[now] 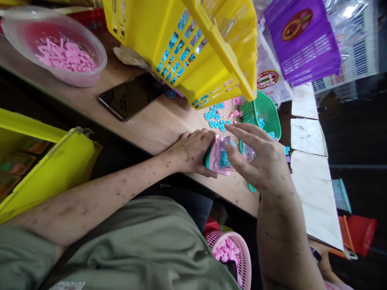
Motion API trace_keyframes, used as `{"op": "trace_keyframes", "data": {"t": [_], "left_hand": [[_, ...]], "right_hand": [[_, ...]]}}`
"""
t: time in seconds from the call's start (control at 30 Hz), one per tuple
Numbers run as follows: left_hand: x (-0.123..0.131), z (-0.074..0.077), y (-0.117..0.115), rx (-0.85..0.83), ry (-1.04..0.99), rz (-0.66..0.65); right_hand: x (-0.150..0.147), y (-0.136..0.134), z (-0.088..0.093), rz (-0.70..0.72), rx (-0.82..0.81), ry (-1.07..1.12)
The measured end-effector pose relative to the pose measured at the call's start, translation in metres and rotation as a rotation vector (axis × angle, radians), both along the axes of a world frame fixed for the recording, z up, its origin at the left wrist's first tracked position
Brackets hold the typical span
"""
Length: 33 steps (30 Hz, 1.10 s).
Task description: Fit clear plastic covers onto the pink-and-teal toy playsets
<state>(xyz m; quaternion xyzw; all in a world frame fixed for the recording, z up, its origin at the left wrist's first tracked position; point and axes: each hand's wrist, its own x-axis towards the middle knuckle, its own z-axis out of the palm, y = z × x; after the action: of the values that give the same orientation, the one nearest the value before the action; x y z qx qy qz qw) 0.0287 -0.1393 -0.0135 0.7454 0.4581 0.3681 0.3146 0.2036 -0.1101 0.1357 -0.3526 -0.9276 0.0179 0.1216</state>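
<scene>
My left hand (pixel 193 151) rests on the wooden table (pixel 151 121) and grips a small pink plastic piece (pixel 218 155) with a teal edge and a blue part inside. My right hand (pixel 260 161) touches the same piece from the right, thumb against it and index finger stretched out above it. Small blue round parts (pixel 215 117) and a few pink parts (pixel 235 108) lie on the table just beyond my fingers. A green mesh basket (pixel 263 114) sits behind my right hand.
A tilted yellow basket (pixel 205 44) with blue parts stands at the back. A black phone (pixel 131 96) lies left of it. A clear bowl (pixel 54 44) holds pink parts. A purple basket (pixel 302 40) is at the back right, a pink basket (pixel 232 253) below the table.
</scene>
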Motion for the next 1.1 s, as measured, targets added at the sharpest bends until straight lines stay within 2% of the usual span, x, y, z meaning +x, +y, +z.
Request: {"op": "trace_keyframes", "data": {"t": [0.37, 0.57, 0.83, 1.0, 1.1], "left_hand": [[-0.001, 0.007, 0.001, -0.011, 0.029, -0.009], [0.000, 0.005, 0.000, -0.015, -0.020, 0.019], [-0.003, 0.006, 0.000, -0.027, -0.062, 0.022], [-0.004, -0.001, 0.003, 0.004, -0.063, 0.001], [-0.006, 0.000, 0.001, 0.038, -0.059, 0.022]], "right_hand": [[-0.005, -0.009, -0.008, -0.021, 0.013, 0.001], [0.001, -0.011, -0.012, -0.061, -0.023, 0.013], [0.037, -0.020, -0.040, -0.176, -0.293, 0.210], [0.041, -0.013, -0.038, -0.182, -0.411, 0.173], [0.032, -0.019, -0.038, -0.220, -0.422, 0.209]]}}
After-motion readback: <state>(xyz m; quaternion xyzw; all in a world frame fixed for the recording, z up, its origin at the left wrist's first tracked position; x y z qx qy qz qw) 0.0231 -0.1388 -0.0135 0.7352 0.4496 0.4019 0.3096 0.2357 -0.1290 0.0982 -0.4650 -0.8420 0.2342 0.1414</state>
